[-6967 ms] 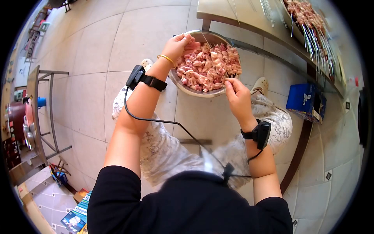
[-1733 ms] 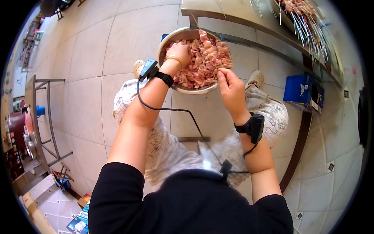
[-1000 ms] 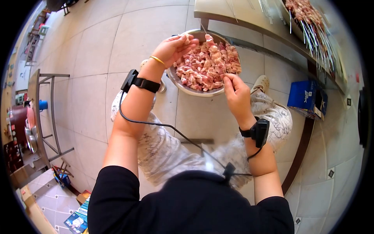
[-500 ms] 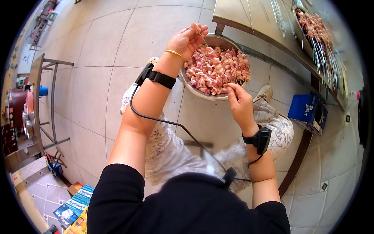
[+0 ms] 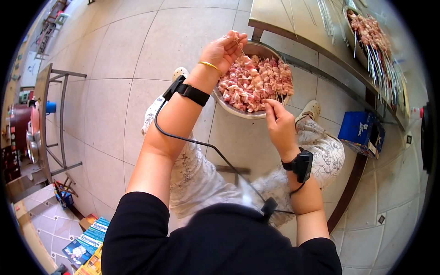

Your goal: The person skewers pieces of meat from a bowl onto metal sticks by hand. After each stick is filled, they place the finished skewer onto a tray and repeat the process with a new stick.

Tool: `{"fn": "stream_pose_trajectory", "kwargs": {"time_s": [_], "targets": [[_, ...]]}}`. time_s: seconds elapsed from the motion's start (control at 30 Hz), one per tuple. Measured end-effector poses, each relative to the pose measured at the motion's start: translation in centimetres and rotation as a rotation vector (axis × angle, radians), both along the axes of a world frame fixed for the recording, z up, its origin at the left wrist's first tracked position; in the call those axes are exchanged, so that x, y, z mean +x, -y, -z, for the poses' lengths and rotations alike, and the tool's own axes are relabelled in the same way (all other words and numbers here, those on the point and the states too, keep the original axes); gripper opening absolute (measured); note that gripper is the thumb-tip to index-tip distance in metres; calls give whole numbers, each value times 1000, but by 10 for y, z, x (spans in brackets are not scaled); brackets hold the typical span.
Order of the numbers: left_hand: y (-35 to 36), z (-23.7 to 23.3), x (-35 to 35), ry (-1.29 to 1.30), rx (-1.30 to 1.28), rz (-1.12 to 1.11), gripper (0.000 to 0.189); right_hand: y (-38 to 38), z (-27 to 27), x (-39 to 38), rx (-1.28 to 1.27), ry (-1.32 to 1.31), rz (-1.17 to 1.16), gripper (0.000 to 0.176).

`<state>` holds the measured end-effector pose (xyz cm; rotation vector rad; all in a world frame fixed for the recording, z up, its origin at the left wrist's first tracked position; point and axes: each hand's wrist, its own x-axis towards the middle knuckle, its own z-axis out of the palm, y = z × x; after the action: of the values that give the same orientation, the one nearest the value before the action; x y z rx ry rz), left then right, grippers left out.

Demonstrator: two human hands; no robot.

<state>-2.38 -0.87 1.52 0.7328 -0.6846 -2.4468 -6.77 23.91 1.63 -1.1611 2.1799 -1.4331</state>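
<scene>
Thin pointed skewer (image 5: pixel 240 47) runs from my right hand (image 5: pixel 277 123), pinching its lower end, to my left hand (image 5: pixel 224 48), pinched around its tip above the round steel bowl (image 5: pixel 231 104) of raw pink meat cubes (image 5: pixel 256 82). Pushing crooked could prick that hand.

A pale tiled floor (image 5: pixel 114 68) fills the scene. At the far right stands a table (image 5: pixel 275 18) with loose metal skewers (image 5: pixel 327 16) and, beside them, a tray of threaded meat (image 5: pixel 369 32). A blue box (image 5: pixel 362 133) sits on the floor at the right. At the left are a metal-framed stand (image 5: pixel 50 114), a blue cup (image 5: pixel 50 107) and a red pot (image 5: pixel 20 128); magazines (image 5: pixel 85 243) lie near left.
</scene>
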Motion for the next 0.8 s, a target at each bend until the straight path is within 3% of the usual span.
{"fn": "stream_pose_trajectory", "kwargs": {"time_s": [0.07, 0.13, 0.27, 0.57, 0.8], "targets": [[-4, 0, -1, -20, 12, 5, 16, 2, -1, 2, -3, 48, -4, 16], [-11, 0, -2, -41, 20, 24, 14, 4, 0, 1, -21, 292, 5, 15], [-19, 3, -7, 7, -184, -10, 17, 4, 0, -6, -3, 574, -16, 17], [4, 12, -7, -34, -174, -57, 25, 6, -2, -3, 1, 218, -23, 16], [15, 2, -4, 22, -121, -134, 30, 1, -3, -3, 23, 149, -45, 15]]}}
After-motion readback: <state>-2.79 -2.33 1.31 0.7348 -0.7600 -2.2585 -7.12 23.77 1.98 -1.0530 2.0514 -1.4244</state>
